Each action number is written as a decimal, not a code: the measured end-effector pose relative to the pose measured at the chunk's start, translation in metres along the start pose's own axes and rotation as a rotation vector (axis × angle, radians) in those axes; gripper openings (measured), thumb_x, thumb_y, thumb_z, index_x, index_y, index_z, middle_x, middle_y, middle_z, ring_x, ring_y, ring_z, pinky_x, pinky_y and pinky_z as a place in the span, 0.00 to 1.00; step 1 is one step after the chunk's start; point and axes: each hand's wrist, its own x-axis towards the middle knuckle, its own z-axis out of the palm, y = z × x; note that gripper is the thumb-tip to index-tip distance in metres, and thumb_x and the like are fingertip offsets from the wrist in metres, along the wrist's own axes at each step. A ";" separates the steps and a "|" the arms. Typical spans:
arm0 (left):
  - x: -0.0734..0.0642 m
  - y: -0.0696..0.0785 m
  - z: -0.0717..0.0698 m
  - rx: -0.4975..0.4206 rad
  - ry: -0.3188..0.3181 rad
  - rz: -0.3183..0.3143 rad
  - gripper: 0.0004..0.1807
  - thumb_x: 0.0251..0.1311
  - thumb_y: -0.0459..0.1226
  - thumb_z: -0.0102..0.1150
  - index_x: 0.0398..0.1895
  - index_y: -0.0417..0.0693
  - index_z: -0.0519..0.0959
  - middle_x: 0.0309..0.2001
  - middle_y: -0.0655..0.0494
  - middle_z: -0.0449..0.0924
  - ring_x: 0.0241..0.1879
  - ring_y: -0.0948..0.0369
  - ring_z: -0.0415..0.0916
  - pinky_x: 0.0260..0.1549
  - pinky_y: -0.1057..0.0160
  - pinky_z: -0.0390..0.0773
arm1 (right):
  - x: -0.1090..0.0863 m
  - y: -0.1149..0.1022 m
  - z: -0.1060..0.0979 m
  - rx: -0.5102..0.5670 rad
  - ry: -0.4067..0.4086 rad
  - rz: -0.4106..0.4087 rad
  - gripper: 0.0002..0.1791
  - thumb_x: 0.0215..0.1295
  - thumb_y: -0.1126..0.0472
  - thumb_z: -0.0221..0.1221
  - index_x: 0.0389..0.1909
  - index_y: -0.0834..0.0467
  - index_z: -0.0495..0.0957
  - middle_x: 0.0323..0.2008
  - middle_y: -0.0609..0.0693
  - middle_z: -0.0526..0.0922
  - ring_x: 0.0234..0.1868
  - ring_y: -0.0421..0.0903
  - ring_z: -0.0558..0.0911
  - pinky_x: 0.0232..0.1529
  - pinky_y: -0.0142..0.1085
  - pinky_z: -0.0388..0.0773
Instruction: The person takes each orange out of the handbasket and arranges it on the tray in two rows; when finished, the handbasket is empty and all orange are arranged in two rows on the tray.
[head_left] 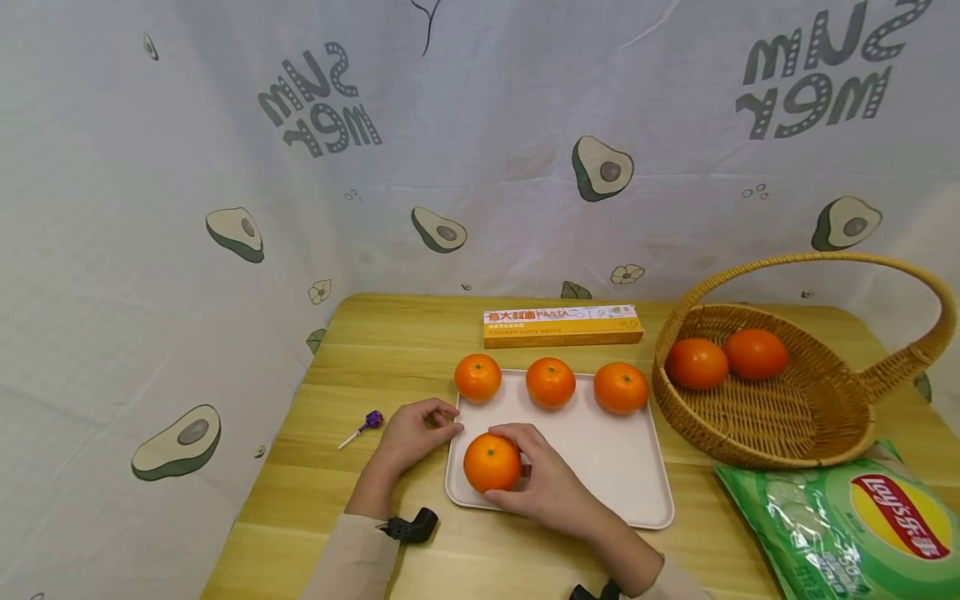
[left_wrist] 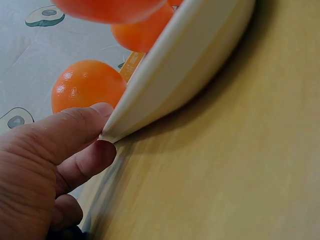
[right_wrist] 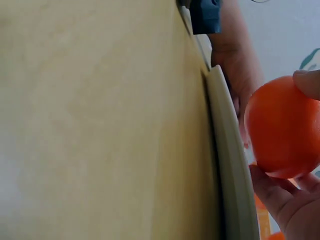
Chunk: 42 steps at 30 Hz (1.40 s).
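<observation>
My right hand [head_left: 558, 487] grips an orange [head_left: 491, 463] over the front left part of a white tray [head_left: 600, 475]. In the right wrist view that orange [right_wrist: 282, 127] sits between the thumb and fingers, close by the tray's rim [right_wrist: 231, 165]. My left hand [head_left: 416, 432] is at the tray's left edge. The left wrist view has its thumb and a finger [left_wrist: 97, 155] pinching the rim [left_wrist: 150, 102]. Along the tray's far side stand three more oranges, a left one [head_left: 477, 378], a middle one [head_left: 551, 383] and a right one [head_left: 621, 388].
Right of the tray, a wicker basket [head_left: 757, 454] with a tall handle holds two orange fruits [head_left: 697, 364]. A green chip bag [head_left: 847, 533] lies in front of it. Behind the tray is a pasta box [head_left: 562, 327]. A purple lollipop [head_left: 363, 427] lies left of my left hand.
</observation>
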 end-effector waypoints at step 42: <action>-0.001 0.001 0.000 -0.001 -0.007 0.010 0.09 0.56 0.45 0.74 0.40 0.59 0.87 0.28 0.66 0.82 0.28 0.65 0.73 0.29 0.68 0.72 | 0.009 -0.001 0.026 -0.102 -0.076 -0.052 0.43 0.52 0.53 0.77 0.69 0.51 0.70 0.64 0.43 0.73 0.60 0.42 0.77 0.65 0.39 0.74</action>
